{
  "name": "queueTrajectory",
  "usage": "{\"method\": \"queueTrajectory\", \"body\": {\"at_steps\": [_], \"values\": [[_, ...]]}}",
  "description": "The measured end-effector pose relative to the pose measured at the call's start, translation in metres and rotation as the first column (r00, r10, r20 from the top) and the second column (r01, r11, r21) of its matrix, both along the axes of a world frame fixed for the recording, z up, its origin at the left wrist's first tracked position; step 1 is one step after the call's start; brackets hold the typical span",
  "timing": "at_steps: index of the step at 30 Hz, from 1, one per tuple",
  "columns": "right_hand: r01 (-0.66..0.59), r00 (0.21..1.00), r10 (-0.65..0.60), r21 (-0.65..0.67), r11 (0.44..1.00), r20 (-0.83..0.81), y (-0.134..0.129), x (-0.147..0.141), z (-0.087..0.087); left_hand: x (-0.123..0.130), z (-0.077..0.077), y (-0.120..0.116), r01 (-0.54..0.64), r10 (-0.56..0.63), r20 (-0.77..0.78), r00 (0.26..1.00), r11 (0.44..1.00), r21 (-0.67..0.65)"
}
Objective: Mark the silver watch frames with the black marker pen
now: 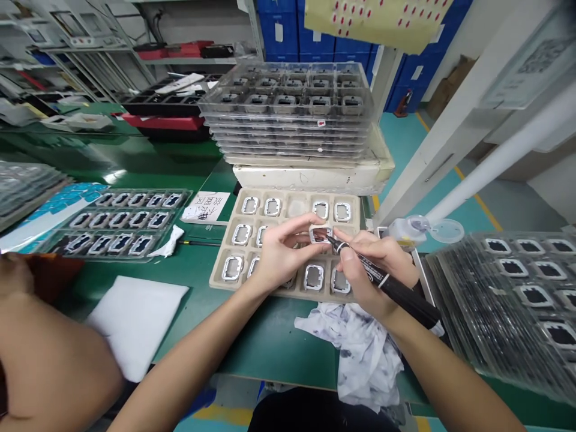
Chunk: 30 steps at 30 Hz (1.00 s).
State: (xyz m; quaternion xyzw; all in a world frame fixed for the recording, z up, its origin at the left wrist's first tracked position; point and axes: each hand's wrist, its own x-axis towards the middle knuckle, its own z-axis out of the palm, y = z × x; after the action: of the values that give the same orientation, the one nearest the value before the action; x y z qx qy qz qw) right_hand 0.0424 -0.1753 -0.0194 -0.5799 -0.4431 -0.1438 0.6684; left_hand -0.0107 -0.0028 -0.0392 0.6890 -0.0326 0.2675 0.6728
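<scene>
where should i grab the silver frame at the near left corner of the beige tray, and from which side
Probably best from straight above, pinching the left and right outer sides of the silver frame. It lies flat in its pocket of the beige tray, so the rim faces up, and its open middle offers no solid face to press on.

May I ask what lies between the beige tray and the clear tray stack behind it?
The head view shows a thick white slab between the beige tray and the clear tray stack.
</scene>
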Motion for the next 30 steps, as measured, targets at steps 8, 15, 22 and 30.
{"method": "queueTrajectory", "body": {"at_steps": [8, 15, 22, 30], "values": [[0.060, 0.995, -0.061, 0.008, 0.998, 0.077, 0.001, 0.000, 0.001, -0.004, 0.000, -0.004, -0.073, 0.071, 0.021, 0.997, 0.980, 0.183], [0.135, 0.974, -0.132, -0.004, 0.991, 0.184, 0.002, 0.001, -0.003, -0.004, -0.005, -0.003, -0.145, 0.133, 0.062, 0.989, 0.953, 0.268], [0.126, 0.928, -0.141, 0.066, 0.990, 0.346, 0.003, -0.003, 0.004, -0.002, 0.000, -0.004, 0.046, -0.047, -0.012, 0.999, 0.998, -0.040], [0.243, 0.868, -0.228, 0.025, 0.970, 0.442, -0.001, -0.020, 0.013, -0.004, 0.002, -0.002, 0.163, -0.199, -0.127, 0.972, 0.955, -0.247]]}}
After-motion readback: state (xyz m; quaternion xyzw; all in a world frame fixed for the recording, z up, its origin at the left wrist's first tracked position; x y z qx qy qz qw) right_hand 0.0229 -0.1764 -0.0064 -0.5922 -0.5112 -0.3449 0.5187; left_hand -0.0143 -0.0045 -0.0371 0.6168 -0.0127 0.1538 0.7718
